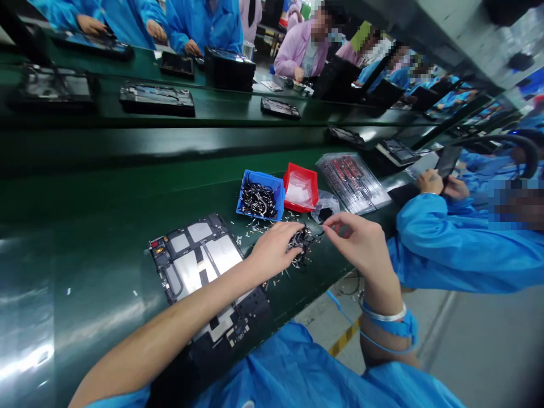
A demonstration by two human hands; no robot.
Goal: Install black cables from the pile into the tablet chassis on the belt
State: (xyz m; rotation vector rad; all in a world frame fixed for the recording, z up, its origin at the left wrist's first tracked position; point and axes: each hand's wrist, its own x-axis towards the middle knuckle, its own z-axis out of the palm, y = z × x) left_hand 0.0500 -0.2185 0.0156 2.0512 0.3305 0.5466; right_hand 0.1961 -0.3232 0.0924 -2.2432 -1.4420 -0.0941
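Note:
A tangled heap of small black cables [302,245] lies on the green bench among scattered white bits. My left hand [276,249] reaches in from the left, with thumb and fingers closed about the near side of the heap. Just right of it, my right hand [359,241] pinches the end of a thin black cable between thumb and forefinger. A blue bin [281,198] behind the heap is full of similar black cables. Left of my left hand lies an opened device [181,243] with silver panels and black edges, partly covered by my forearm.
Beside the blue bin stand a red bin [312,190] with clear plastic bags and a crumpled clear bag [326,207]. Clear trays [355,181] of parts lie farther right. A co-worker's blue sleeve [459,243] is close on the right. Devices [157,99] sit on the raised green shelf.

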